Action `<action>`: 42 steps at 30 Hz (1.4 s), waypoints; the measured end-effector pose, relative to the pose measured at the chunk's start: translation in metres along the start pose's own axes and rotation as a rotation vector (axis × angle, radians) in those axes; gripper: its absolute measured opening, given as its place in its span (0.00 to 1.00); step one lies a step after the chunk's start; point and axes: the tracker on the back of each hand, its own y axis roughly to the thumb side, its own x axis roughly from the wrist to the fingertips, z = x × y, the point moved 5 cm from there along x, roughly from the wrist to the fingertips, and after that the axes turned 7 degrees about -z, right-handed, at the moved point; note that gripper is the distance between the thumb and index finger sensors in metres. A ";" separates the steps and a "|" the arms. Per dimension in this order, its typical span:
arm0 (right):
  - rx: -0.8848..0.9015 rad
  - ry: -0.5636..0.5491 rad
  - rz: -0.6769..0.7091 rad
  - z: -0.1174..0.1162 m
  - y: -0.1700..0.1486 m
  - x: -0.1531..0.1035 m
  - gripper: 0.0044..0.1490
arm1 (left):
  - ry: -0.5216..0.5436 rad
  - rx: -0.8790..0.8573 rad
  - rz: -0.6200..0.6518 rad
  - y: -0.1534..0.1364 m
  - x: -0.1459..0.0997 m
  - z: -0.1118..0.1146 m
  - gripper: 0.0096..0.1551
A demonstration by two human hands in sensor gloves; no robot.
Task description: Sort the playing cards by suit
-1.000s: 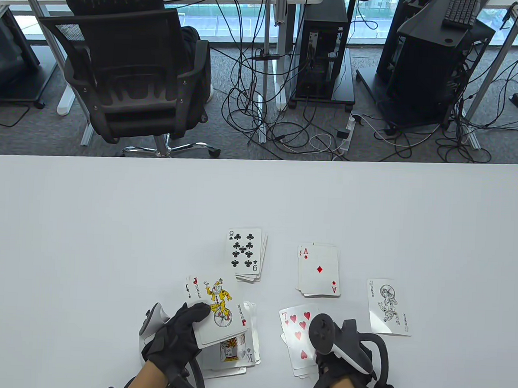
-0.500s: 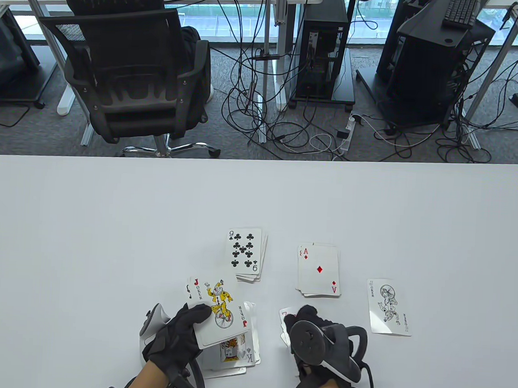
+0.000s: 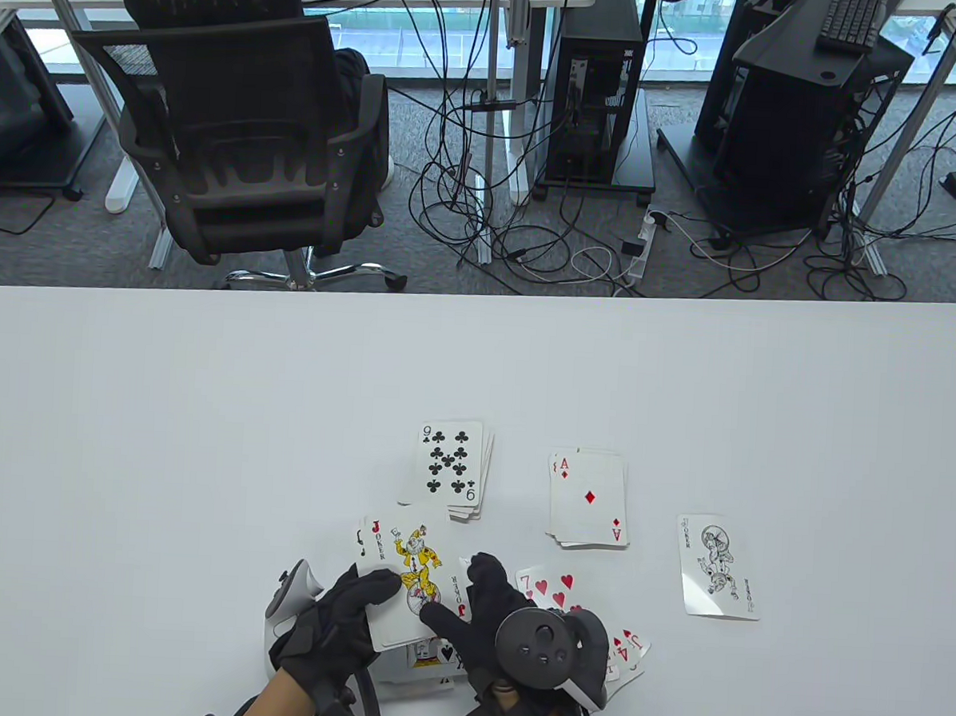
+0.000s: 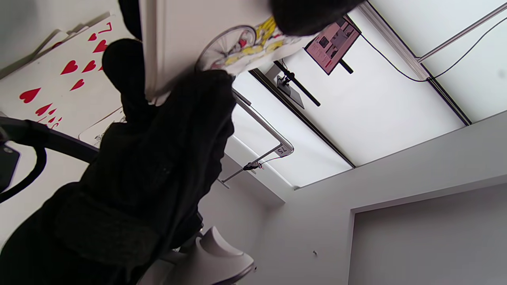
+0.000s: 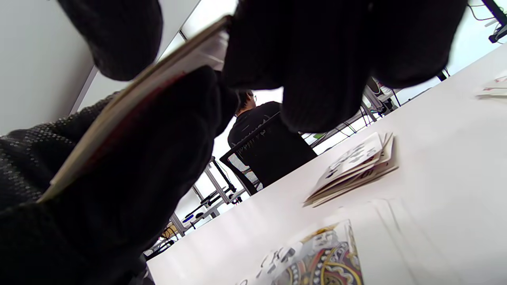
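Observation:
My left hand (image 3: 353, 607) holds a small stack of cards just above the table, with a colour joker (image 3: 411, 566) face up on top. My right hand (image 3: 465, 597) has come over to it and pinches the joker's right edge. The right wrist view shows a card edge (image 5: 138, 95) between thumb and fingers. The joker also shows in the left wrist view (image 4: 237, 43). A clubs pile topped by a 9 (image 3: 450, 468), a diamonds pile topped by an ace (image 3: 591, 500) and a hearts pile topped by a 7 (image 3: 550, 587) lie face up. A spades pile showing a king (image 3: 430, 656) lies under my hands.
A black-and-white joker (image 3: 719, 567) lies alone at the right. The hearts pile is fanned out, with a 4 (image 3: 629, 644) sticking out at its lower right. The white table (image 3: 203, 408) runs wide on both sides. An office chair and cables are beyond its far edge.
My right hand has left the hearts pile and moved left to the joker in my left hand. The left hand and its stack have shifted slightly right. The hearts pile is now more spread.

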 end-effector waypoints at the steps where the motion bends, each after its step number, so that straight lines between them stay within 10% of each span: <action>1: -0.001 0.005 -0.001 -0.001 -0.001 0.000 0.50 | -0.002 0.003 0.000 0.000 0.000 0.001 0.28; 10: 0.164 -0.080 -0.049 0.009 -0.011 -0.002 0.27 | -0.034 0.028 0.002 0.000 0.001 0.003 0.29; 22: 0.165 -0.114 -0.148 0.027 -0.041 0.006 0.24 | -0.011 0.028 0.001 0.001 0.001 -0.001 0.28; 33: 0.215 -0.251 -0.301 0.121 -0.114 0.005 0.24 | -0.003 0.004 0.005 0.002 0.000 -0.001 0.28; 42: -0.118 -0.354 -0.643 0.175 -0.207 -0.038 0.25 | 0.009 0.005 -0.002 0.001 0.000 -0.002 0.28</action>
